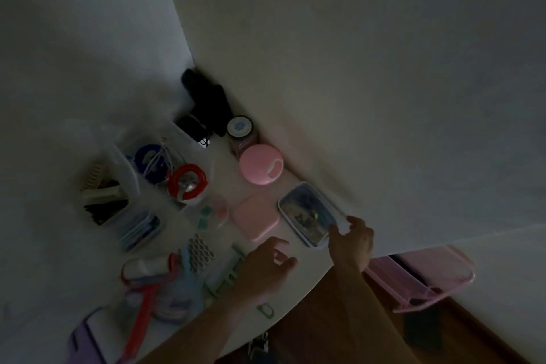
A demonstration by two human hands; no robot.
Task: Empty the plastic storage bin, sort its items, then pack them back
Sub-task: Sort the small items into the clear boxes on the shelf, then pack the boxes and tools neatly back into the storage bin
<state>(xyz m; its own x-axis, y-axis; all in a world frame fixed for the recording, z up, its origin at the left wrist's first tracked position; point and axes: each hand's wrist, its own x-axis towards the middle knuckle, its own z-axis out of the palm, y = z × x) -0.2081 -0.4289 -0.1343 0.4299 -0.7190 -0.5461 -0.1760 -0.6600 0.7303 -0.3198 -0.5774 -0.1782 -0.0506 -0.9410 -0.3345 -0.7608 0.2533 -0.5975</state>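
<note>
The scene is dim and tilted. A clear lidded box point(307, 213) with small items inside lies on the white table point(74, 115) by the wall. My right hand point(353, 241) touches its near end with spread, relaxed fingers. My left hand point(266, 266) hovers over a small pink item point(280, 255) beside a pink square case point(255, 220), fingers loosely bent and holding nothing. A round pink case point(261, 164) sits further back. Clear bins hold red point(186, 182) and blue cable coils point(149, 161).
Black items point(206, 106) and a round lidded jar point(240, 126) stand in the corner. Combs, clips, a red strap point(139, 322) and a honeycomb piece point(201, 253) crowd the table's near left. A pink plastic bin point(425, 278) hangs off the right, over the wooden floor.
</note>
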